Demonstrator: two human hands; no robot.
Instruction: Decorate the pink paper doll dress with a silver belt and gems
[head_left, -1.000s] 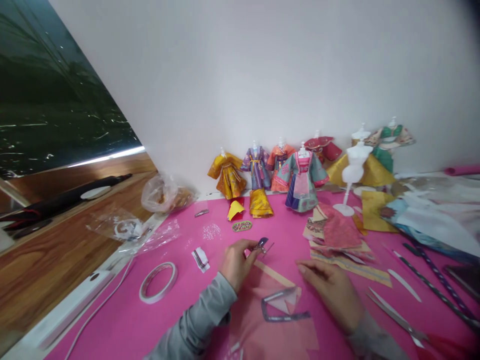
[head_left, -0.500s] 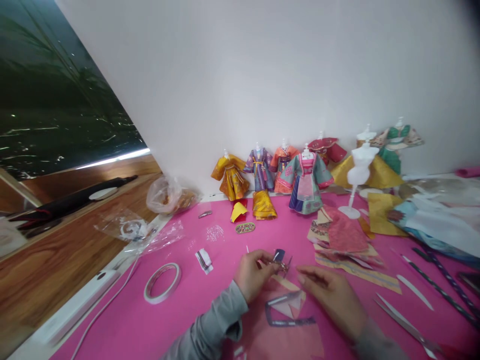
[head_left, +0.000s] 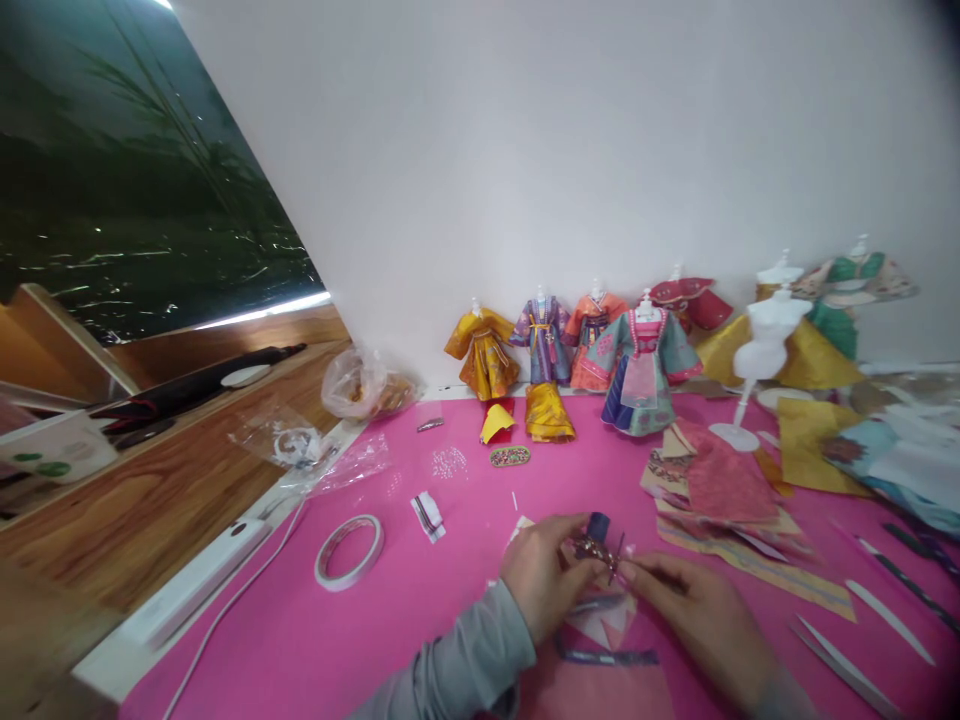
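Observation:
My left hand (head_left: 544,575) is closed, thumb and fingers pinching a small dark patterned piece of fabric (head_left: 596,548) with a dark blue tab at its top. At the right end of that piece, my right hand (head_left: 694,615) has its thumb and forefinger pressed together; what sits between them is too small to make out. Below both hands lies pink fabric (head_left: 600,690) with a dark strip (head_left: 611,657) across it. Pale triangular scraps show between the hands, partly hidden by the fingers.
Dressed miniature mannequins (head_left: 645,370) stand along the wall, beside a bare white one (head_left: 765,340). Fabric scraps (head_left: 727,480), tweezers (head_left: 840,660) and pens (head_left: 900,575) lie on the right. Leftward are a tape roll (head_left: 349,552), a beaded oval clip (head_left: 510,456) and a power strip (head_left: 199,580).
The view has shifted, so the scene sits further right. My right hand has closed in on the small dark piece, its fingertips now meeting at the piece's edge.

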